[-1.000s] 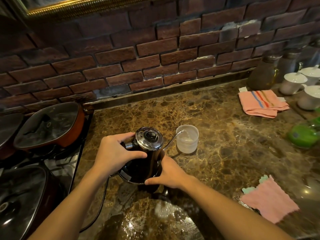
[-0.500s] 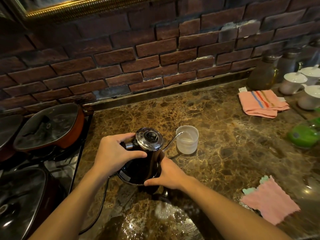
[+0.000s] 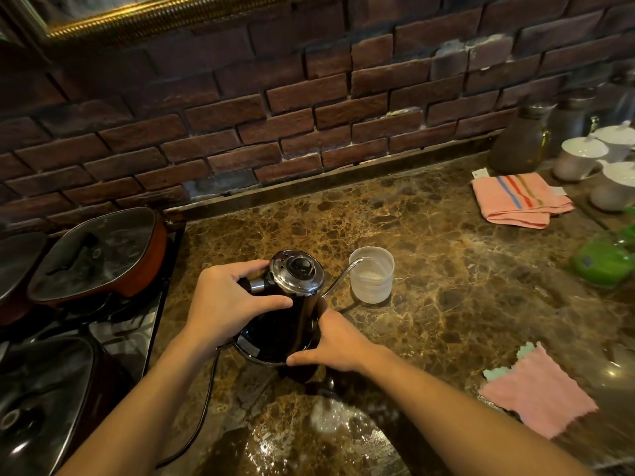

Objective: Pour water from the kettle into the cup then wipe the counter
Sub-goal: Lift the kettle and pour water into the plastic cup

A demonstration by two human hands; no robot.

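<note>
A black gooseneck kettle (image 3: pixel 288 324) with a chrome lid is tilted toward a translucent plastic cup (image 3: pixel 372 274) on the brown marble counter (image 3: pixel 446 286). The thin spout tip sits over the cup's near-left rim, and the cup holds some water. My left hand (image 3: pixel 228 302) grips the kettle's handle near the lid. My right hand (image 3: pixel 331 341) holds the kettle's lower body from the right. A pink wiping cloth (image 3: pixel 539 398) lies flat on the counter at the front right, apart from both hands.
A stove with lidded pans (image 3: pixel 99 255) fills the left side. A folded striped pink towel (image 3: pixel 519 201), white cups (image 3: pixel 580 159), dark jars and a green object (image 3: pixel 604 261) crowd the right. The kettle's cord (image 3: pixel 206 407) trails toward me. A brick wall stands behind.
The kettle has tipped slightly further toward the cup, and the spout tip has stayed over the rim. Both hands keep their grip.
</note>
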